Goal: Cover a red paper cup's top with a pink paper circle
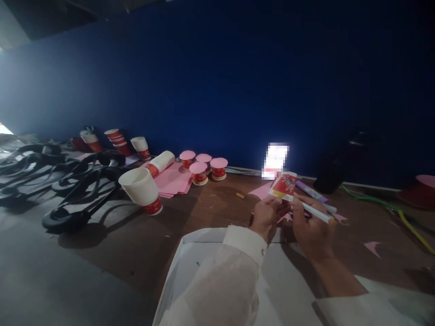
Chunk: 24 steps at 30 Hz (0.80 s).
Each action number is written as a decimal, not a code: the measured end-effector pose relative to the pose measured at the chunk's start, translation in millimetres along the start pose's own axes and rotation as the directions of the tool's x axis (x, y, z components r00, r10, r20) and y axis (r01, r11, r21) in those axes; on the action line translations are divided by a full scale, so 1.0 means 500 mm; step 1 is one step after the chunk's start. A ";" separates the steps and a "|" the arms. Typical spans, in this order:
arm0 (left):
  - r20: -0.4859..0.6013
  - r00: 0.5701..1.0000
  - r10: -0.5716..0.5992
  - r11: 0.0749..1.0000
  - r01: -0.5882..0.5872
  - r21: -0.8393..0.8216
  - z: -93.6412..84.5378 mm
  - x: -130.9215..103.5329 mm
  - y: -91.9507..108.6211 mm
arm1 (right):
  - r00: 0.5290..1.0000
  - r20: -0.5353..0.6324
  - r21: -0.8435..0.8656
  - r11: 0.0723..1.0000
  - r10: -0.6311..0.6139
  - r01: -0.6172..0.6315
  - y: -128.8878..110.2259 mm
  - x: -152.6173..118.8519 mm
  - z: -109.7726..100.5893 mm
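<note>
Though fingers [277, 202] partly hide it, the left grip [267, 217] pinches red paper [284, 184], the right [314, 231] a marker [317, 213].

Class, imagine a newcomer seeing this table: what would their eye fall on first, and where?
Probably the glowing white pixelated rectangle before the dark blue wall. Just below it, the left hand holds a red printed paper piece, the right hand a slim white marker. Further left stand four short red cups with round pink tops.

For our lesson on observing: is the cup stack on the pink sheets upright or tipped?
Tipped on its side: the cup stack lies lengthwise on the pink sheets, red-printed end toward the left.
</note>
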<state>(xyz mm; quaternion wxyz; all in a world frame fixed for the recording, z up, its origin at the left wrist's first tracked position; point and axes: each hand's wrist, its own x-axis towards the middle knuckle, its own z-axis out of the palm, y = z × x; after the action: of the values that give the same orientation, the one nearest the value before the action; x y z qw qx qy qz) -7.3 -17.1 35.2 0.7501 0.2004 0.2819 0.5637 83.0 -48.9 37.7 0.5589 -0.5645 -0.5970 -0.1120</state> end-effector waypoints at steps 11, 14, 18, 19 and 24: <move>0.023 1.000 0.012 1.000 -0.011 -0.007 -0.007 0.007 -0.009 | 0.999 -0.010 -0.021 0.999 0.033 -0.033 0.001 0.001 0.002; 0.018 1.000 -0.005 1.000 0.005 -0.019 -0.006 0.006 -0.007 | 1.000 0.002 -0.040 0.999 0.030 -0.030 -0.003 0.002 -0.001; 0.027 1.000 -0.007 0.999 0.008 -0.039 -0.005 0.005 -0.005 | 1.000 0.003 -0.049 0.998 0.030 -0.030 -0.006 0.004 -0.002; 0.025 1.000 -0.006 0.999 0.007 -0.038 -0.005 0.005 -0.005 | 1.000 -0.001 -0.050 0.998 0.028 -0.029 -0.005 0.004 -0.002; 0.016 1.000 -0.001 0.999 0.002 -0.038 -0.004 0.005 -0.004 | 1.000 0.010 -0.037 0.999 -0.001 0.002 0.002 0.003 0.000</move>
<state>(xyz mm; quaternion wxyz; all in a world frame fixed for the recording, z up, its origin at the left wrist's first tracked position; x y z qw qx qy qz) -6.5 -15.2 31.7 0.7564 0.1901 0.2653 0.5668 84.2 -47.9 38.7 0.5453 -0.5749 -0.5979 -0.1206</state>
